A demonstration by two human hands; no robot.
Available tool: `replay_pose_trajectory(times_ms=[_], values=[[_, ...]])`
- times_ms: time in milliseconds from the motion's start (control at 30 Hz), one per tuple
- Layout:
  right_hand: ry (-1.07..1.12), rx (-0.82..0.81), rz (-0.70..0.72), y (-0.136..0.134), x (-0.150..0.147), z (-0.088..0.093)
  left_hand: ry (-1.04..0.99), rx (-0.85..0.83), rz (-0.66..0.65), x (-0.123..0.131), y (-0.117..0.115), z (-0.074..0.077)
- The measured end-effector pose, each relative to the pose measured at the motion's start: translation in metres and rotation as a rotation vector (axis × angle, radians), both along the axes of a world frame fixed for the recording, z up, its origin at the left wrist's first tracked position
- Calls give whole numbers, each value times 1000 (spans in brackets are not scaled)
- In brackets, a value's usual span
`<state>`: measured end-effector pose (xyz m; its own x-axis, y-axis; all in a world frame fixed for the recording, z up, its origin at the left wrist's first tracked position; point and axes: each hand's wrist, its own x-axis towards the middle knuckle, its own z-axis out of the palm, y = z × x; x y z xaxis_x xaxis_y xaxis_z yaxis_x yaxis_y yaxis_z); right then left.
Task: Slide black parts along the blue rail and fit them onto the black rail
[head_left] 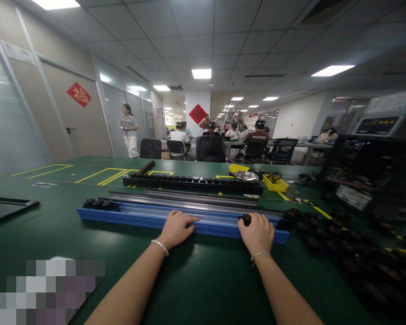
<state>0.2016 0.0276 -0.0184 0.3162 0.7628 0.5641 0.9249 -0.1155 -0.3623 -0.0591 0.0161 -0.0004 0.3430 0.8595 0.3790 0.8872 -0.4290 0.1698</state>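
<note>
A long blue channel [138, 221] lies crosswise on the green table, with a clear inner surface and several small black parts [101, 204] at its left end. My left hand [177, 229] grips the channel's front wall near the middle, its index finger stretched to the right. Between the thumb and fingers of my right hand [259, 230] is a small black part [246, 220], over the right portion of the channel. The underside of that part is hidden by the hand.
Behind lie metal strips [189, 202] and a black rail [192, 185] with several black pieces. A big heap of black parts [352, 257] covers the right. Yellow bins [275, 184] and a metal dish [246, 176] stand farther back. A dark tray [6, 212] sits left.
</note>
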Motion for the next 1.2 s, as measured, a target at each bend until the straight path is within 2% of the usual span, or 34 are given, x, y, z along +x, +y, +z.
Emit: replay_pose_trajectory(times_ms=[567, 833, 1200], values=[[90, -49, 13, -2, 5, 5, -5, -4, -3, 0, -1, 1], [27, 2, -13, 0, 8, 1, -18, 0, -5, 1, -1, 1], [52, 11, -5, -2, 8, 2, -30, 30, 15, -2, 1, -5]])
